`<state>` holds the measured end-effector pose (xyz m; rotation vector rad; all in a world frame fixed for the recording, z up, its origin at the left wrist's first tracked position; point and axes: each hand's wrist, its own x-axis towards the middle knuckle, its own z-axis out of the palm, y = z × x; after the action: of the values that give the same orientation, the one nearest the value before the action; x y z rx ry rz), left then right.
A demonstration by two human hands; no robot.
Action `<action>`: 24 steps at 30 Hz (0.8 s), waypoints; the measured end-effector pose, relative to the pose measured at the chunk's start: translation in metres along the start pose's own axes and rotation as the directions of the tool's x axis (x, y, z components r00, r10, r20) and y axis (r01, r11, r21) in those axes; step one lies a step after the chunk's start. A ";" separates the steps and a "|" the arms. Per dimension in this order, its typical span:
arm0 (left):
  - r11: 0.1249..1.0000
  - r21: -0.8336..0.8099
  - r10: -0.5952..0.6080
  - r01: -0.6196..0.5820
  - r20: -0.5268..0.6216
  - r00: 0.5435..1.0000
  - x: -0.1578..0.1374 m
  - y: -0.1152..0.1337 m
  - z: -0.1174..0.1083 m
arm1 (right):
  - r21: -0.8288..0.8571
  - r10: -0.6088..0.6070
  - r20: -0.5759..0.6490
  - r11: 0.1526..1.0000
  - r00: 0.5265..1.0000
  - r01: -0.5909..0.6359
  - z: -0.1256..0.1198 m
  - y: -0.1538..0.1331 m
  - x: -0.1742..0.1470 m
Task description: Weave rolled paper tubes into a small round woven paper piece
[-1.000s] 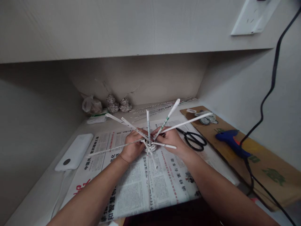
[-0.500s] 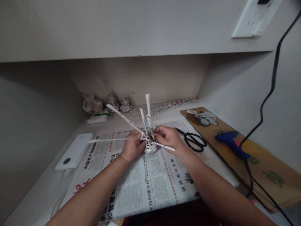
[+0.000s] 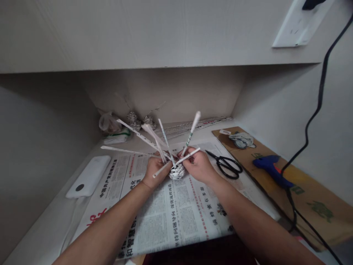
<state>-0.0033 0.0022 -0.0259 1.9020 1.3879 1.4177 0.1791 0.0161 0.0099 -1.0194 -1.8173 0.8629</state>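
Observation:
Between my hands, over the newspaper [image 3: 157,217], is a small round piece woven from rolled paper [image 3: 177,172]. Several paper tubes [image 3: 139,135] stick out of its top in different directions. My left hand [image 3: 156,171] is closed around the left side of the weave, with tubes crossing over its fingers. On the other side, my right hand [image 3: 198,165] pinches at the base of the tubes; one tube [image 3: 191,129] rises up and to the right from there. The fingertips of both hands are partly hidden behind the tubes.
Black scissors [image 3: 227,165] lie right of my right hand. A blue glue gun [image 3: 271,171] rests on cardboard [image 3: 311,206], near a crumpled wrap [image 3: 242,140]. At left is a white power bank [image 3: 88,176]. Behind stand woven pieces [image 3: 134,120], a plastic bag [image 3: 109,123] and long paper tubes [image 3: 204,123].
The tubes have shifted: one that stood upright now leans left, another tilts up to the right. The tube that hung toward me now lies over my left hand. Both hands stay at the weave.

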 end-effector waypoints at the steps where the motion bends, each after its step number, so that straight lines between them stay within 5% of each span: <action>1: 1.000 -0.016 -0.003 0.003 0.001 1.000 0.001 0.003 0.000 | 0.004 -0.009 -0.016 1.000 1.000 0.009 0.000 0.001 0.000; 13: 0.944 -0.300 -0.143 0.139 0.010 0.990 0.004 0.012 0.005 | 0.292 0.036 0.048 0.955 0.998 -0.048 0.002 -0.002 0.002; 18: 0.908 -0.402 -0.130 0.121 0.004 0.991 0.002 0.005 0.009 | 0.178 0.066 0.108 0.980 0.992 -0.084 -0.001 -0.007 0.002; 24: 0.941 -0.315 -0.140 0.123 -0.031 0.990 0.002 0.008 0.009 | 0.146 0.024 0.067 0.989 0.997 -0.034 0.006 -0.001 -0.002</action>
<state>0.0085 0.0023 -0.0226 1.5533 1.2042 1.5284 0.1744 0.0132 0.0075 -0.9354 -1.7678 1.0421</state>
